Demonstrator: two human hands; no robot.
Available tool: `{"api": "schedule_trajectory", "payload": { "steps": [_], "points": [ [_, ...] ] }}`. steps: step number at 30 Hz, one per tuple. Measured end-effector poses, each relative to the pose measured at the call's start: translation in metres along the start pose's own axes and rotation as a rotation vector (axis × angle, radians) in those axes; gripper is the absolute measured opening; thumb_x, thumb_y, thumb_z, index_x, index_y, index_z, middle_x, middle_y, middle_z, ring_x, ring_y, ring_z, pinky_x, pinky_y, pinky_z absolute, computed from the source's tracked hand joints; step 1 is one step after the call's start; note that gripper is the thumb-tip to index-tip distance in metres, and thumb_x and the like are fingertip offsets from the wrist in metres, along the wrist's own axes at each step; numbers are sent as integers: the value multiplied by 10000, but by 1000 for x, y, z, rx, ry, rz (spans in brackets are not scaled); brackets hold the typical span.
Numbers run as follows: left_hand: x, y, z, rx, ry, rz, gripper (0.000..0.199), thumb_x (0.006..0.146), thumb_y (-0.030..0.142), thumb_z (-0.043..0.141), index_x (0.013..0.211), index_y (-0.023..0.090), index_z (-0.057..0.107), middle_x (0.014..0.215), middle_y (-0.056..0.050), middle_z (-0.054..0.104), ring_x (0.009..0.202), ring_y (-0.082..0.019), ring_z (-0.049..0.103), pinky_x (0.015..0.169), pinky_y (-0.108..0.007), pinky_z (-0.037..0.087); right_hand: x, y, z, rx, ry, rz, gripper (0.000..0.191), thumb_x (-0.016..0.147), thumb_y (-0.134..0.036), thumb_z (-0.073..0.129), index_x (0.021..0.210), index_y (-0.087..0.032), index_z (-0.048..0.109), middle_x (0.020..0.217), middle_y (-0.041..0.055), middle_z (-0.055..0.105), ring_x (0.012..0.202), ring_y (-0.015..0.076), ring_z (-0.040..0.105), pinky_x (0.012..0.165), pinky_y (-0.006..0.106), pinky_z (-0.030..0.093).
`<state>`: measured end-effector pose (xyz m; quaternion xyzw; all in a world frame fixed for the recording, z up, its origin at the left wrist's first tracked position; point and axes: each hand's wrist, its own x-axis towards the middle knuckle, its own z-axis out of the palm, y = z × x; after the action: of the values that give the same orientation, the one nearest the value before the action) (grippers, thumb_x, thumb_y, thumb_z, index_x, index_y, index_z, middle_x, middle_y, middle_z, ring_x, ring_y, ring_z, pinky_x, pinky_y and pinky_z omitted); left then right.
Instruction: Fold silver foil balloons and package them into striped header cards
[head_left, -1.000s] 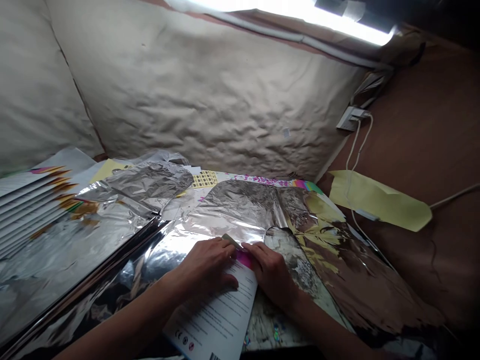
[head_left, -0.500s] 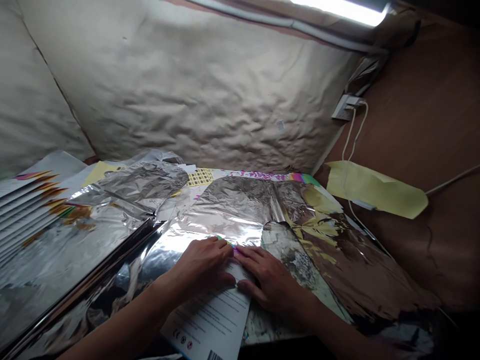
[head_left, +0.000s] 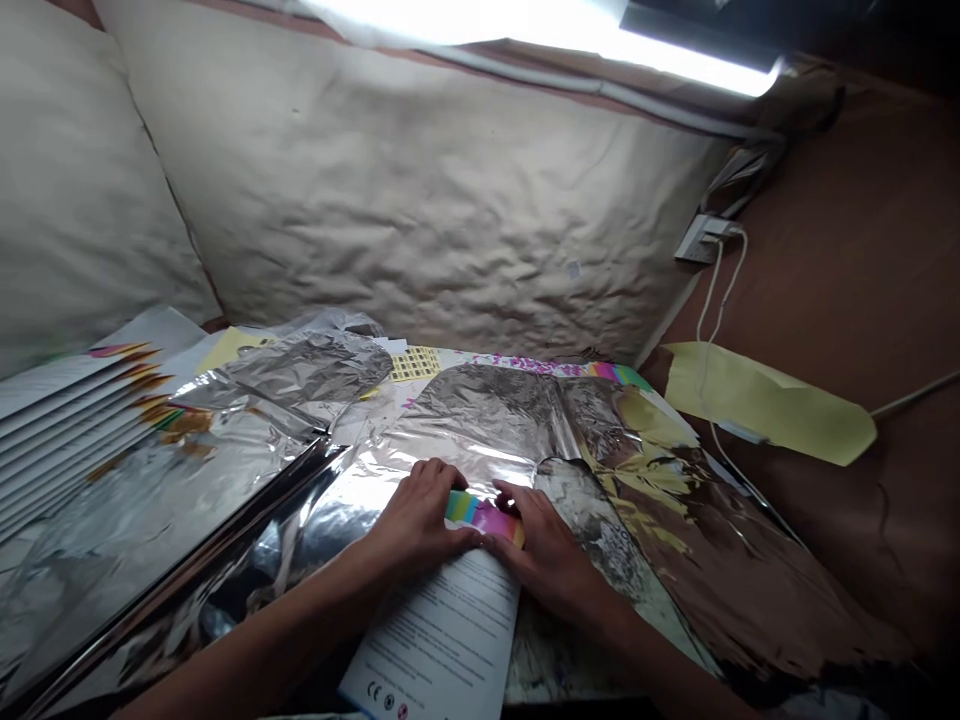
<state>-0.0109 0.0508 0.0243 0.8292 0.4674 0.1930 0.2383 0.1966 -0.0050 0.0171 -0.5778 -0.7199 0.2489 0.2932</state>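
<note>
Your left hand (head_left: 424, 510) and right hand (head_left: 551, 545) are holding the striped end (head_left: 491, 518) of a white printed packet (head_left: 454, 625), fingers half curled, thumbs nearly meeting. The packet is lying between your forearms, silver foil (head_left: 487, 405) beyond. You are apparently shaping that end; the next move is probably calling for even thumb pressure.

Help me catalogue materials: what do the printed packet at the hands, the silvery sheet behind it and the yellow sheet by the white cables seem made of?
Printed packet: likely card or coated paper, dull white, with straight, crisp edges.
Silvery sheet: metallised film or foil, mirror-bright, with sharp glare and wrinkles.
Yellow sheet: probably paper or thin card, matte, without glare.
</note>
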Motion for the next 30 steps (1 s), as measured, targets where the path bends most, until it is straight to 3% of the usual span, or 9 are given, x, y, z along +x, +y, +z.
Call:
{"api": "schedule_trajectory", "payload": {
  "steps": [4,6,9,11,14,20,24,26,30],
  "points": [
    [5,2,-7,-569,-10,-193,653,618,445,804,1140,208,493,866,4,603,775,-183,569,658,-287,454,15,1,-12,372,-139,152,547,806,-442,681,1274,-172,594,1218,100,636,1094,259,588,954,396,451],
    [6,1,-8,-900,-28,-243,636,645,463,794,1142,182,515,817,6,610,706,-156,576,625,-263,452,21,-1,-16,642,-218,238,446,765,-457,720,1080,-144,676,996,81,697,877,228,634,778,339,489],
    [8,0,-6,-1166,-112,-190,471,691,518,756,875,111,609,732,-22,609,608,-128,559,588,-247,429,25,-2,-14,834,-180,290,341,697,-436,787,782,-133,656,696,14,631,622,140,540,585,248,402],
    [9,0,-5,-1175,-105,-161,449,686,514,764,761,103,600,673,-17,589,557,-111,526,544,-230,394,28,-1,-13,802,-143,254,334,691,-419,798,707,-134,626,636,-9,581,590,114,486,565,231,359],
    [11,-1,-9,-1141,-49,-138,425,701,503,756,771,116,595,662,-3,579,554,-107,512,534,-222,389,40,-5,-19,644,-213,139,325,741,-441,757,803,-131,680,715,0,615,650,125,510,617,234,378],
    [11,-4,-16,-977,14,-88,377,723,474,730,747,131,576,646,23,532,559,-94,463,513,-206,350,81,-27,-47,440,-533,16,325,779,-446,705,826,-127,745,755,19,669,688,146,568,656,238,410],
    [10,-6,-12,-890,-10,-83,319,744,425,698,722,141,554,631,36,500,566,-91,436,515,-207,318,98,-36,-49,299,-684,19,284,733,-336,704,927,-134,751,774,22,687,670,145,574,633,236,417],
    [10,-7,-12,-836,13,-70,294,750,401,683,704,141,553,627,37,493,577,-93,430,524,-211,311,98,-40,-40,141,-618,-15,231,713,-268,678,895,-139,734,714,16,662,633,140,552,578,227,380],
    [11,-9,-18,-767,97,-35,235,760,346,665,698,136,579,669,22,537,632,-107,463,564,-216,337,87,-53,-22,-212,-240,-130,189,730,-167,604,893,-180,697,779,41,670,740,185,588,669,273,394]
  ]
}}
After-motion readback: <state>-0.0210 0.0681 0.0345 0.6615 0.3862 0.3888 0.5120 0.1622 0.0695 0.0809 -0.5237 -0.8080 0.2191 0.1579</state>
